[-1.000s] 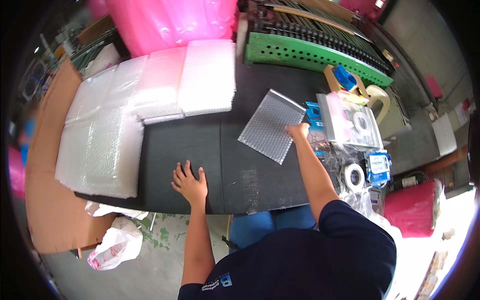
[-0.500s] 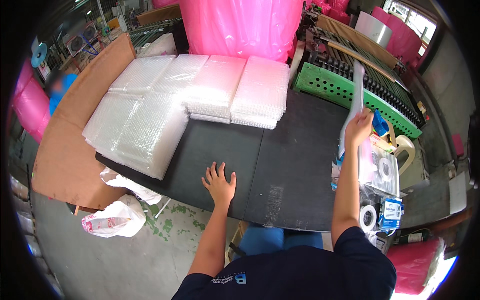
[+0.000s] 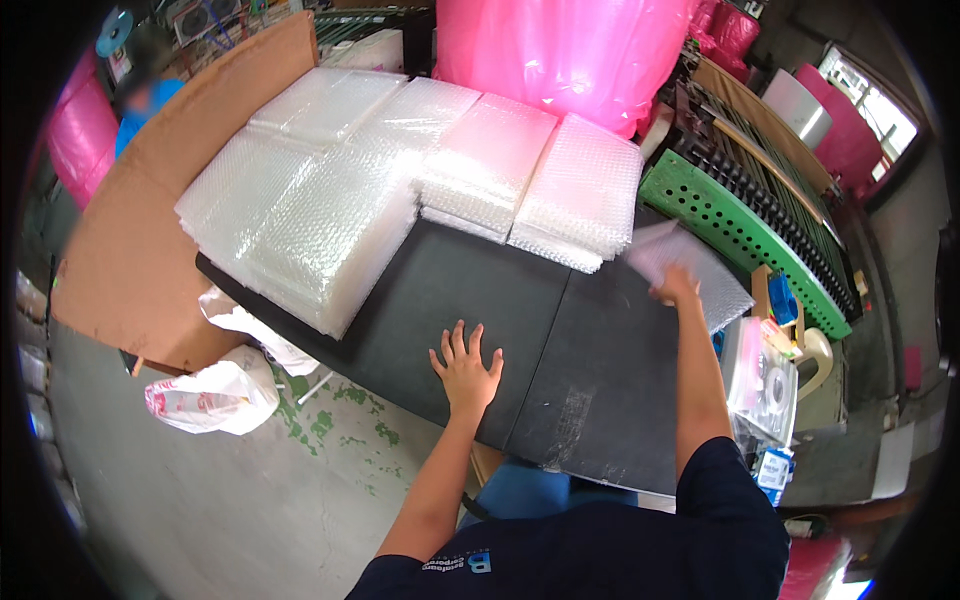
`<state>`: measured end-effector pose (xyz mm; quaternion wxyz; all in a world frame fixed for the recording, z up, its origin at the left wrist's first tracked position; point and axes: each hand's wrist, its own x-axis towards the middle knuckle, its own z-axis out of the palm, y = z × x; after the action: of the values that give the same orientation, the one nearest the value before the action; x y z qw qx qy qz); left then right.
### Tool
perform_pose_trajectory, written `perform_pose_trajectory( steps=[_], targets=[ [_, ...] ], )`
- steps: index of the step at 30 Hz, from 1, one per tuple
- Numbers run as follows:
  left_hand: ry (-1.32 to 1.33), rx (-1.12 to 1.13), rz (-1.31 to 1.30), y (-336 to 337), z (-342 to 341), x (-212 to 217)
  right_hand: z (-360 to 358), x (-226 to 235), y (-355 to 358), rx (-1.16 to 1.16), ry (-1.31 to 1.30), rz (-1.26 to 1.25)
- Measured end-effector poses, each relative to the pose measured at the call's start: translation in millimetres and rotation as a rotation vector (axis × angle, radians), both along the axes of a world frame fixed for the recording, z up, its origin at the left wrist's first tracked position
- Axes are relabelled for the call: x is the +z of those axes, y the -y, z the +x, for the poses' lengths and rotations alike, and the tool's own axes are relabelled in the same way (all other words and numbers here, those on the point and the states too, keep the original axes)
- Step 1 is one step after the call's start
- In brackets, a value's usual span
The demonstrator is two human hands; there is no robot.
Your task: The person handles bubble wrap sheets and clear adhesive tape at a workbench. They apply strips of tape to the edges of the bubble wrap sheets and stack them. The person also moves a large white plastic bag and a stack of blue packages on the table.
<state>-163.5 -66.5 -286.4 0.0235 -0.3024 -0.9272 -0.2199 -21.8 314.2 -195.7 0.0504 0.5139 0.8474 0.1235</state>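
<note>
My left hand (image 3: 468, 372) lies on the black tabletop (image 3: 480, 290), fingers spread and holding nothing. Over the right side of the table, my right hand (image 3: 678, 287) grips a clear bubble wrap sheet (image 3: 708, 272) by its near edge. The sheet is tilted and a little blurred, close to the green perforated rail. Stacks of clear bubble wrap sheets (image 3: 330, 220) cover the left and far parts of the table. Two of these stacks, at the far middle, look pinkish: one bubble wrap stack (image 3: 490, 160) and another beside it (image 3: 585, 190).
A brown board (image 3: 150, 240) borders the table's left side. Behind stands a large pink roll (image 3: 560, 50). To the right are a green perforated rail (image 3: 745, 240), a blue tape dispenser (image 3: 783, 298) and a clear box with tape rolls (image 3: 765, 385). A white plastic bag (image 3: 225, 390) hangs low at left.
My right hand has moved left and inward from the rail, bringing the bubble wrap sheet over the table. My left hand stays flat. The whole view has shifted slightly.
</note>
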Motion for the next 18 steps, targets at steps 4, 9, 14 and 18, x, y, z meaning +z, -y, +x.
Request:
perform_pose_trajectory(
  steps=[4, 9, 14, 18],
  targets=[
    [0.036, 0.046, 0.018, 5, -5, 0, -49, -17, -37, 0.034, -0.43, -0.105],
    [0.05, -0.009, 0.038, -2, -3, 1, -148, 38, -40, -0.095, -0.838, -0.367],
    [0.091, -0.012, 0.034, 0, -7, 4, -202, 15, -30, -0.028, -0.479, -0.362],
    [0.101, -0.023, 0.045, -1, -7, 4, -199, 8, -58, -0.01, -0.451, -0.421]
  ],
)
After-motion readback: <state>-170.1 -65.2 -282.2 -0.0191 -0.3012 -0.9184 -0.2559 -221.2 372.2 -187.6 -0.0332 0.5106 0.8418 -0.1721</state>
